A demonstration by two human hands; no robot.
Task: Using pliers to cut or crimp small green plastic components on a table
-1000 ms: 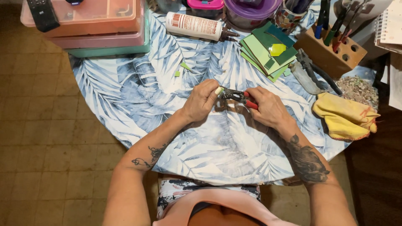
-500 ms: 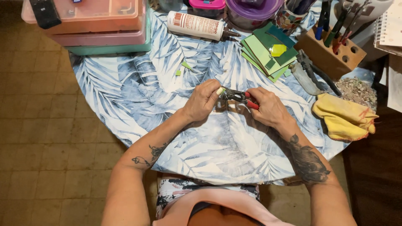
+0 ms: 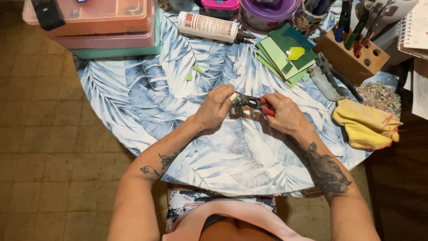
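My left hand [image 3: 217, 107] pinches a small pale green tile piece [image 3: 234, 96] between thumb and fingers above the round table. My right hand [image 3: 284, 115] is wrapped around the red handles of a pair of nippers [image 3: 253, 103], whose dark jaws meet the tile piece. Both hands hover over the middle of the blue-and-white leaf-print tablecloth [image 3: 232, 160]. A stack of green tiles [image 3: 282, 53] with one yellow-green piece on top lies farther back, to the right.
Stacked plastic boxes [image 3: 102, 27] stand at the back left, a glue bottle [image 3: 209, 27] lies beside them. A wooden tool block [image 3: 350, 56], a yellow cloth [image 3: 365, 125] and a heap of tile chips [image 3: 379, 96] sit at the right. Small green chips [image 3: 194, 71] lie near the centre.
Both hands stay in nearly the same spot, with the nippers still at the tile piece. The hands shifted only slightly.
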